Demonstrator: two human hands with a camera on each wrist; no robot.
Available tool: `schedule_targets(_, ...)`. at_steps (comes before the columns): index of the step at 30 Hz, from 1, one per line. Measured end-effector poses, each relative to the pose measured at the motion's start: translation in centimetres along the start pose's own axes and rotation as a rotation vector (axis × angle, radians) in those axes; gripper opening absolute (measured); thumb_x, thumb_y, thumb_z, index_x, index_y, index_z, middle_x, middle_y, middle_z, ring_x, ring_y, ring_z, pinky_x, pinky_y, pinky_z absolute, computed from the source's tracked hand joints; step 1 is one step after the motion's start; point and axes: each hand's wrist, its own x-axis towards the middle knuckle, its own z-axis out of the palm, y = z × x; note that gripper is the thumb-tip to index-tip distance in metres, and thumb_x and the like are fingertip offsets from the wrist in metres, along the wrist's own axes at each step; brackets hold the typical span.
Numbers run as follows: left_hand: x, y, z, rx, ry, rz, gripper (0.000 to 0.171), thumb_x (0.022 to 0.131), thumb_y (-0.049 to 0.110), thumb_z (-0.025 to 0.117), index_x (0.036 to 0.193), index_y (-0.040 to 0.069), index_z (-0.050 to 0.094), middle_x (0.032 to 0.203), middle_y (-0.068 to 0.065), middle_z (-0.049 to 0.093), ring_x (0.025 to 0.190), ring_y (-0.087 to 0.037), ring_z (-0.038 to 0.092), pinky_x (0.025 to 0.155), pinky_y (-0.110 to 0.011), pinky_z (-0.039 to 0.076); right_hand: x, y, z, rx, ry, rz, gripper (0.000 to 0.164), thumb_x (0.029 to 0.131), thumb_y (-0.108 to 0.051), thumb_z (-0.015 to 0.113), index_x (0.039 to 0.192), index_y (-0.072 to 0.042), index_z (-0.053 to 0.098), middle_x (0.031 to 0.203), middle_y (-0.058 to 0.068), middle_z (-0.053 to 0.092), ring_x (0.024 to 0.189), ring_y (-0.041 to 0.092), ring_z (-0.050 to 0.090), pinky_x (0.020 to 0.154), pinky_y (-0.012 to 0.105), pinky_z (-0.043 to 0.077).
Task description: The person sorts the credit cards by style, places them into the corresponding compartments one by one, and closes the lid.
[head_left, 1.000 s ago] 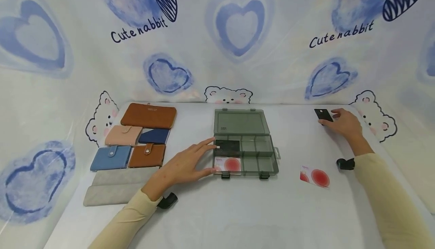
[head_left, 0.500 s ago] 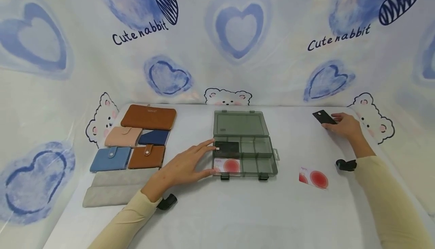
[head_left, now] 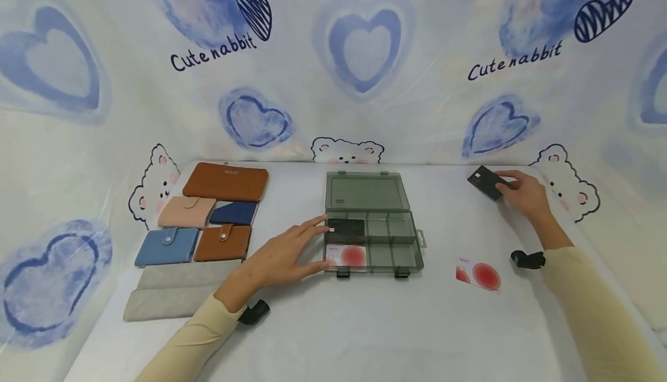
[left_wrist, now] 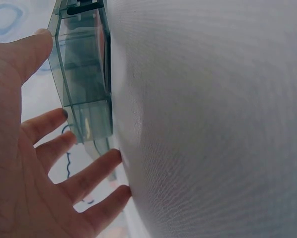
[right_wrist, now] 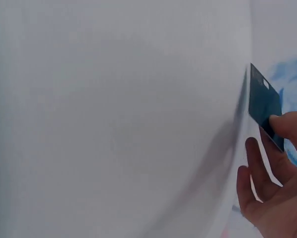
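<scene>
My right hand (head_left: 527,195) pinches a black chip card (head_left: 486,183) between thumb and fingers at the far right of the table. In the right wrist view the same card (right_wrist: 264,101) is tilted up off the white cloth. The left hand (head_left: 278,257) rests its thumb and fingertips at the left side of a green see-through divided box (head_left: 392,226), whose lid lies folded back. Inside the box's left compartments lie another black card (head_left: 348,230) and a red-and-white card (head_left: 346,255). From the left wrist view, the fingers (left_wrist: 89,176) are spread beside the box wall.
A second red-and-white card (head_left: 478,274) lies right of the box. To the left are a long brown wallet (head_left: 226,182), a pink wallet (head_left: 186,211), a navy card holder (head_left: 234,213), a blue wallet (head_left: 167,246), a small brown wallet (head_left: 223,244) and a grey folded case (head_left: 182,286).
The right hand has lifted the black card off the table and brought it slightly left, turning it. My left hand stays at the box's left side.
</scene>
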Motion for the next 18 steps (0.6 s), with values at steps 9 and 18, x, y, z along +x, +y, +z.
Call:
schedule_targets(9,0.0,0.0,-0.1,-0.011,0.0,0.011,0.077,0.094,0.068,0.055,0.156,0.025,0.04,0.167,0.008,0.022,0.144,-0.026,0.041,0.102,-0.053,0.048,-2.1,-6.5,1.1,0.12,0.001,-0.124,0.038,0.102,-0.023,0.062,0.138,-0.01,0.062,0.116,0.032,0.067,0.1,0.044,0.065,0.065,0.032,0.049)
schedule_targets(18,0.0,-0.1,-0.1,-0.006,0.012,0.016,0.077,0.093,0.067,0.058,0.155,0.025,0.041,0.167,0.007,0.023,0.143,-0.027,0.042,0.101,-0.053,0.049,-4.7,-14.3,3.5,0.266,-0.051,-0.354,0.036,0.099,-0.018,0.069,0.134,-0.015,0.067,0.107,0.021,0.073,0.101,0.038,0.072,0.085,0.048,0.057)
